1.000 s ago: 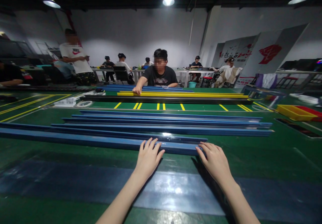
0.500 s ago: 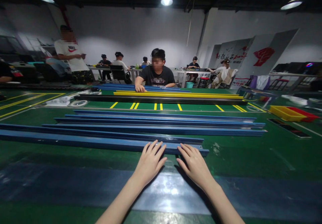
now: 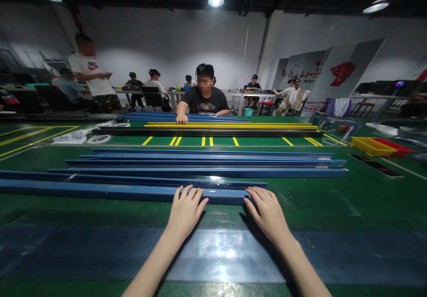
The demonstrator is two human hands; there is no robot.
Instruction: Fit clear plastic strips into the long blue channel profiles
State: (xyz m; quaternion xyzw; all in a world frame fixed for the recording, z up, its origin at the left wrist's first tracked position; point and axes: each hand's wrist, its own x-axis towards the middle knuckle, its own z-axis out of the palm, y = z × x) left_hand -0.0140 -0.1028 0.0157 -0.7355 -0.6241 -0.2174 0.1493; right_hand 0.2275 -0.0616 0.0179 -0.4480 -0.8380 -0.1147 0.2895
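Observation:
Nearest to me lies a long blue channel-shaped profile (image 3: 110, 190), running left to right across the green table. My left hand (image 3: 187, 206) rests over its top edge, fingers stretched forward and thumb pointing right. At the profile's right end, my right hand (image 3: 267, 208) lies with fingers laid over it and thumb spread inward, covering the tip. Both hands are open and I see no firm grip. Just behind runs a darker blue strip (image 3: 233, 184), which seems part of the same profile or right beside it.
Beyond lie several more blue profiles (image 3: 213, 171), a black bar (image 3: 207, 132) and a yellow bar (image 3: 230, 125). Opposite sits a person in a dark shirt (image 3: 207, 103), one hand on the bars. Yellow (image 3: 372, 146) and red trays and a phone-like dark slab (image 3: 375, 165) are right.
My hands have moved apart: the left one slid left along the profile, the right one shifted right to its end. The view has turned slightly to the right.

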